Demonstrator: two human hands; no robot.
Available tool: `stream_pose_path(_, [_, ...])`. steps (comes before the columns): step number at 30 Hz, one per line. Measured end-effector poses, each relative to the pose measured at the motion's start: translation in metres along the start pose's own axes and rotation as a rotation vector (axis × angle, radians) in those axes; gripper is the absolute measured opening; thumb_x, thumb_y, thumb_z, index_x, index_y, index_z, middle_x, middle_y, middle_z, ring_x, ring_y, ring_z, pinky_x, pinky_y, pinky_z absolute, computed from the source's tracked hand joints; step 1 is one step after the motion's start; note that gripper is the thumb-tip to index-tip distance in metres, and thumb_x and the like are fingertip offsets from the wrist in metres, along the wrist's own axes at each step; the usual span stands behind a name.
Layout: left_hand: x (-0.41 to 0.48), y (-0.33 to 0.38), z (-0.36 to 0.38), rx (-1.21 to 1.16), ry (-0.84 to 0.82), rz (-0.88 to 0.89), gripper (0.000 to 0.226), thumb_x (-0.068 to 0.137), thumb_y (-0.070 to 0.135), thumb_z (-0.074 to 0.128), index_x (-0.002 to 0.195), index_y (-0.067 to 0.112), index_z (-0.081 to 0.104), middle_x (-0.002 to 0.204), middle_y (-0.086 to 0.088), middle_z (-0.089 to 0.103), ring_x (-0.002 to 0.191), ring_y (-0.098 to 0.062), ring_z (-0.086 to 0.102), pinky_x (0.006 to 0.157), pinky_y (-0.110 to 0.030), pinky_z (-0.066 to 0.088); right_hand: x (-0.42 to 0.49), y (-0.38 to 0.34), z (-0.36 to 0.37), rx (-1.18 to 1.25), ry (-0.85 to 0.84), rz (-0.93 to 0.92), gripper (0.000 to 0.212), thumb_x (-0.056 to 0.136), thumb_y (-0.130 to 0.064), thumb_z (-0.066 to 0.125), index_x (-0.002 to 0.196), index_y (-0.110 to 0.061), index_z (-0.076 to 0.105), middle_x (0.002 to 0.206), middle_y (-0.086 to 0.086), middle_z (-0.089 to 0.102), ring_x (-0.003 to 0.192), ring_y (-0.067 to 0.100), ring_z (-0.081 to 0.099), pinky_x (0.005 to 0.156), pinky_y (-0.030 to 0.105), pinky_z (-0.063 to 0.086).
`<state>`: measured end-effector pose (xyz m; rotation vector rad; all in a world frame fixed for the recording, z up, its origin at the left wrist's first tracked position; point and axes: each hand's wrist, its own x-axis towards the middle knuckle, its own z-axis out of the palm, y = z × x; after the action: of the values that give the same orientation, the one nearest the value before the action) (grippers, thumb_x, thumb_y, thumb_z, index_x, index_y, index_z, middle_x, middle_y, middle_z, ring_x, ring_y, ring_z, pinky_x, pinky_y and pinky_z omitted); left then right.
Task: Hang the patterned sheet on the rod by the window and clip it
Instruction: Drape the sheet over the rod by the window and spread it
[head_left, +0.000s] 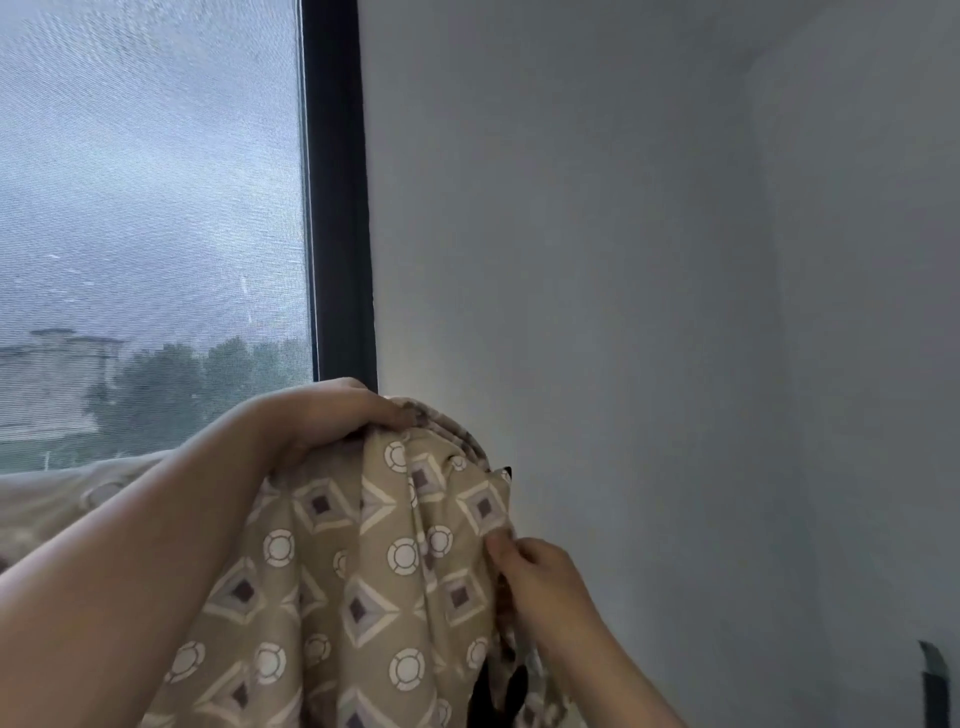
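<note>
A patterned sheet (332, 561) — tan, printed with pale diamonds and rings — is seen draped over something near the bottom of a window (150, 223). The rod itself is hidden under the cloth, so its line can only be guessed from the fold at the top.

The left hand (332, 415) is laid over that top fold, fingers curled down onto the bunched fabric and gripping it. The right hand (535, 566) is lower, at the sheet's right edge, where the cloth is pinched between thumb and fingertips. A small dark shape (possibly a clip, too small to tell) shows at the sheet's upper right edge (506, 472), and another dark piece (506, 691) hangs lower down beside the right wrist.

The step in hand appears to be settling the sheet's right end over the rod. Next, the edge would probably need to be pulled flat and held there while a clip is pressed on — one hand steadying, the other clipping.

To the right, a bare grey wall (649, 312) sits close behind the sheet's edge, so room there is tight. The dark window frame (340, 208) rises just above the left hand. More sheet stretches away to the left.
</note>
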<state>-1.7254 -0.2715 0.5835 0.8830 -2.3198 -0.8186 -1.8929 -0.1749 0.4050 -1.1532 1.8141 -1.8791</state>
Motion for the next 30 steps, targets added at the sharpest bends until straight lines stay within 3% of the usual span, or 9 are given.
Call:
stream_pose_path(2, [0.000,0.000,0.000,-0.040,-0.008,0.015,0.034,0.085,0.036,0.069,0.083,0.002,0.076,0.081,-0.014,0.075,0.073,-0.028,0.073,0.070,-0.035,0.059,-0.006,-0.003,0.001,-0.217,0.077,-0.111,0.039,0.092,-0.036,0.059,0.059,-0.020,0.046,0.058,-0.008,0.050,0.056,0.009,0.047,0.054,0.026,0.035])
stream_pose_path(4, [0.000,-0.001,0.001,-0.061,-0.013,0.035,0.027,0.086,0.028,0.068,0.077,0.003,0.073,0.074,-0.010,0.074,0.064,-0.021,0.070,0.060,-0.028,0.055,-0.010,-0.007,0.004,-0.184,0.103,-0.151,0.033,0.088,-0.029,0.059,0.062,-0.016,0.043,0.061,0.000,0.047,0.060,0.013,0.043,0.057,0.030,0.032])
stream_pose_path(6, [-0.001,-0.001,0.003,-0.035,-0.016,0.062,0.021,0.087,0.020,0.068,0.071,0.007,0.069,0.065,-0.003,0.070,0.055,-0.013,0.065,0.052,-0.021,0.050,-0.015,-0.014,0.004,0.211,0.061,-0.076,0.024,0.088,-0.024,0.055,0.067,-0.012,0.056,0.070,0.004,0.062,0.068,0.019,0.058,0.066,0.033,0.044])
stream_pose_path(9, [-0.005,-0.002,0.001,-0.003,-0.020,0.096,0.022,0.084,0.020,0.072,0.082,-0.001,0.068,0.074,-0.008,0.069,0.066,-0.019,0.063,0.066,-0.030,0.052,-0.014,-0.030,-0.005,0.860,-0.256,0.132,0.034,0.093,-0.013,0.044,0.104,0.003,0.071,0.106,0.024,0.071,0.093,0.035,0.070,0.090,0.046,0.052])
stream_pose_path(12, [-0.011,-0.001,0.000,-0.007,-0.034,0.100,0.029,0.087,0.026,0.070,0.087,-0.003,0.066,0.079,-0.013,0.065,0.072,-0.024,0.059,0.071,-0.037,0.048,-0.005,-0.047,-0.019,1.062,-0.343,0.174,0.051,0.087,-0.025,0.045,0.121,0.008,0.063,0.124,0.030,0.062,0.110,0.042,0.063,0.100,0.049,0.046])
stream_pose_path(18, [-0.010,-0.005,0.004,-0.172,-0.048,0.094,0.028,0.093,0.023,0.062,0.068,0.010,0.067,0.073,-0.014,0.065,0.070,-0.026,0.060,0.073,-0.037,0.048,0.009,-0.090,-0.034,0.958,-0.349,0.131,0.044,0.087,-0.030,0.047,0.084,0.007,0.071,0.095,0.027,0.070,0.084,0.040,0.070,0.090,0.048,0.051])
stream_pose_path(21, [-0.009,-0.008,0.003,-0.219,-0.044,0.090,0.031,0.095,0.022,0.058,0.070,0.007,0.068,0.072,-0.014,0.067,0.064,-0.025,0.063,0.069,-0.035,0.051,0.018,-0.098,-0.046,0.861,-0.297,0.112,0.059,0.100,-0.030,0.037,0.058,-0.002,0.068,0.073,0.019,0.070,0.067,0.031,0.071,0.080,0.041,0.052])
stream_pose_path(25, [-0.010,-0.006,0.003,-0.324,-0.085,0.017,0.027,0.080,0.032,0.061,0.070,0.009,0.070,0.073,-0.014,0.067,0.064,-0.028,0.061,0.067,-0.033,0.050,0.022,-0.099,-0.063,0.743,-0.161,0.090,0.035,0.097,-0.016,0.042,0.066,-0.008,0.055,0.067,0.013,0.060,0.061,0.025,0.062,0.067,0.033,0.053])
stream_pose_path(30, [-0.006,-0.002,0.005,-0.193,-0.056,0.067,0.024,0.042,0.017,0.052,0.064,0.011,0.061,0.064,-0.013,0.054,0.054,-0.024,0.049,0.053,-0.026,0.042,0.026,-0.078,-0.083,0.647,-0.079,-0.014,0.022,0.095,-0.006,0.047,0.082,-0.002,0.064,0.072,0.013,0.068,0.065,0.024,0.066,0.063,0.031,0.057])
